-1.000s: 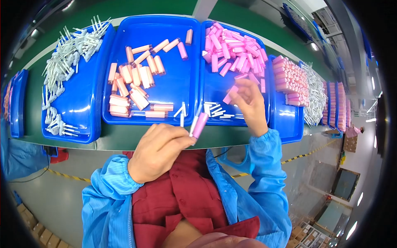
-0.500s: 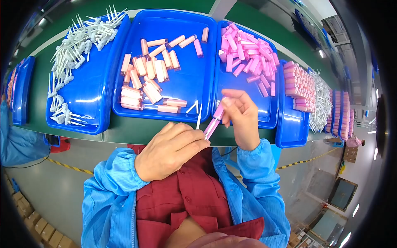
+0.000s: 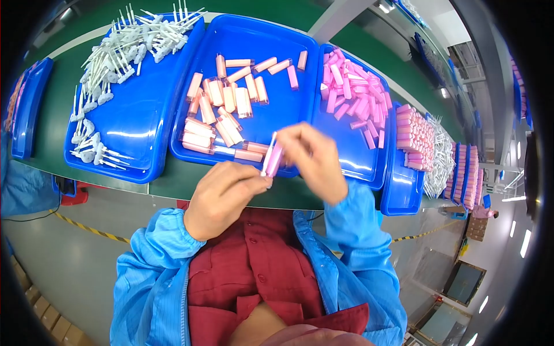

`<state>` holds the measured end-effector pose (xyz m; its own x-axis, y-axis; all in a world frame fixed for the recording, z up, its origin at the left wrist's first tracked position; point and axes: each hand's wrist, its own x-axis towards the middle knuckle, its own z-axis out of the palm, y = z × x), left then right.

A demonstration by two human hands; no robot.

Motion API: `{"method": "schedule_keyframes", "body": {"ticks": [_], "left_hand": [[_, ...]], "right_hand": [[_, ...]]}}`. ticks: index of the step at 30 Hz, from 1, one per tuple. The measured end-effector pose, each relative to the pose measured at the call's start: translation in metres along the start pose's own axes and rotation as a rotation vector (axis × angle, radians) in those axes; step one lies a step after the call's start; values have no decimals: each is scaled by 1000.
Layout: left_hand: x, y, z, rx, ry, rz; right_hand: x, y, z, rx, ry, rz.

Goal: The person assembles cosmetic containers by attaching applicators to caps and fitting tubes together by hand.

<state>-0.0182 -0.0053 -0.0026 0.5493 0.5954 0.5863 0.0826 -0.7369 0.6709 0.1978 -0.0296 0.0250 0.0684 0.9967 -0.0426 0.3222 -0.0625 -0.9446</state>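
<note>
My left hand (image 3: 222, 196) is closed, with thumb and fingertips pinching the lower end of a pink lip gloss tube (image 3: 275, 160). Beside the tube, a thin white applicator stick (image 3: 268, 153) stands nearly upright, its lower end at the same fingertips. My right hand (image 3: 311, 158), somewhat blurred, has its fingers bent together at the upper ends of the stick and tube. What exactly those fingers grip is hidden. Behind both hands lies a blue tray (image 3: 265, 124) with peach tubes (image 3: 243, 102) and one pink tube (image 3: 293, 77).
To the left, a blue tray (image 3: 138, 109) carries white applicator sticks (image 3: 118, 57). Pink pieces (image 3: 358, 92) are heaped in the tray (image 3: 352, 147) at right. Farther right come stacked pink tubes (image 3: 414, 135) and white sticks (image 3: 441, 155). Another person's blue sleeve (image 3: 26, 190) shows far left.
My right hand has swung left to the top of the stick and tube. Tube and stick now stand close together, the tube more upright. The whole view has shifted slightly.
</note>
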Motion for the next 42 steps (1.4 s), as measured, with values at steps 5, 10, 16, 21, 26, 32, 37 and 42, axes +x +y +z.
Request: {"method": "schedule_keyframes", "body": {"ticks": [5,10,16,21,26,32,37,42], "left_hand": [[-3,-2,-9,-141,135,-227],[-14,-6,-19,-247,208,-366],[-20,-9,-24,-291,223,-399],[-12,5,-27,-224,75,-253],[-3,11,-22,-230,-20,-148],[3,22,-18,-219,-84,-132],[6,26,-12,-210,-96,-150],[7,21,-9,-165,-99,-124]], "right_hand": [[107,35,-22,-1036,307,-581],[136,51,-9,-1537,187,-625],[93,13,-7,-871,-80,-402],[45,-29,4,315,34,158],[12,-18,12,399,6,138],[6,-11,3,431,143,85],[0,-8,1,370,118,89],[-10,-14,4,249,132,37]]}}
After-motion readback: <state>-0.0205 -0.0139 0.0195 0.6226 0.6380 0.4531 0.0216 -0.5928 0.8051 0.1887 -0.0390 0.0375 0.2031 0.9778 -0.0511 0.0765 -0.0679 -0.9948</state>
